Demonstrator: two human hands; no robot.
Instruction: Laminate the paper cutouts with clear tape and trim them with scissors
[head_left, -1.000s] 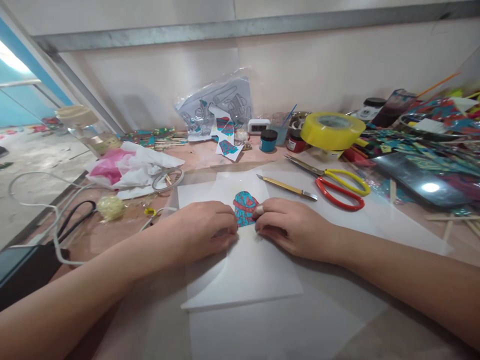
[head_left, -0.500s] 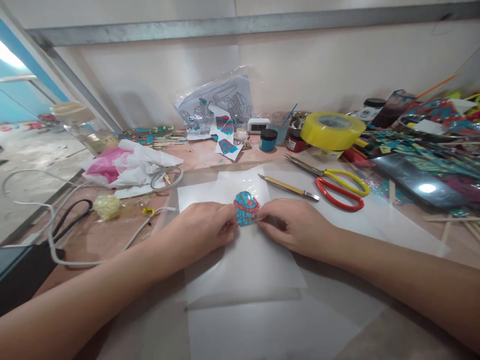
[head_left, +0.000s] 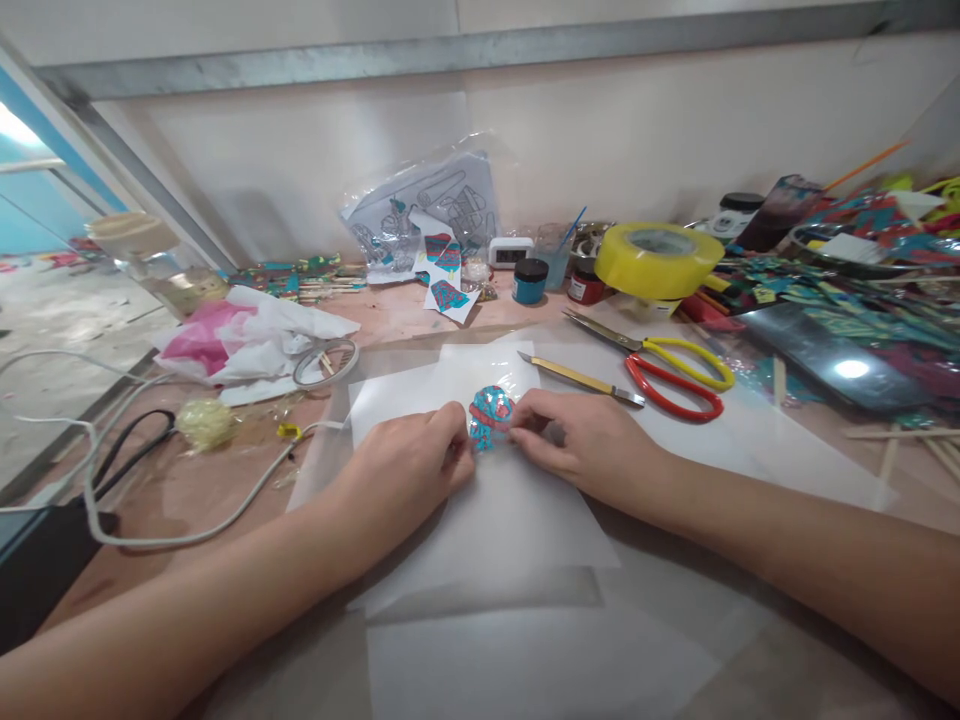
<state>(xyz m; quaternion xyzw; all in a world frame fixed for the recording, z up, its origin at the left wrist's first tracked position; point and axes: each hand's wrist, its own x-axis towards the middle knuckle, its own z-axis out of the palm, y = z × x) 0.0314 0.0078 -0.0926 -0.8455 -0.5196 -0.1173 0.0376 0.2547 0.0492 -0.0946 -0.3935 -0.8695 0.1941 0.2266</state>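
Together, both hands (head_left: 495, 455) on cutout (head_left: 490, 415)

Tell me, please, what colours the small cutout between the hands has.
The cutout is teal with red patches, clearest in the head view.

left hand (head_left: 409, 465) + right hand (head_left: 581, 440): pinching teal-red cutout (head_left: 490, 415) | on white sheet (head_left: 487, 530) | scissors (head_left: 667, 365) near desk's right edge

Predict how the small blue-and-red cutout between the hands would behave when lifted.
The cutout looks paper-thin, so it would likely flop and weigh almost nothing. Its shine suggests it may be slippery; the left hand and right hand pinch its edges. Lying flat, it should not roll.
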